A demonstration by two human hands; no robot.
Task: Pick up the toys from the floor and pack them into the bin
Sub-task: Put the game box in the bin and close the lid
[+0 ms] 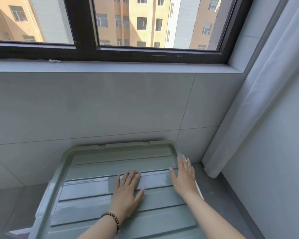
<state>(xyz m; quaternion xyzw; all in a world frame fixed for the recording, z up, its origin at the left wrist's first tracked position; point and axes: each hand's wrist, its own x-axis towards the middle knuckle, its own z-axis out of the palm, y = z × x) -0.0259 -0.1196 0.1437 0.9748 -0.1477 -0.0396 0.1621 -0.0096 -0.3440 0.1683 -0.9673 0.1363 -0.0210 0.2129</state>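
Head view: the bin (pixel 47 192) stands on the floor against the tiled wall (pixel 93 107) under the window (pixel 145 23), with a curtain (pixel 248 109) to its right. Its green lid (pixel 93 195) is on, long axis running away from the person toward the wall. Both hands lie on the lid, palms down. The left hand (pixel 127 194) is flat near the middle, fingers spread, a bead bracelet (pixel 111 219) at the wrist. The right hand (pixel 184 176) rests along the right rim, fingers extended and slightly apart, nearer the far corner. No toys are in sight; the closed lid hides any inside. Packing looks finished, or the lid must come off first.
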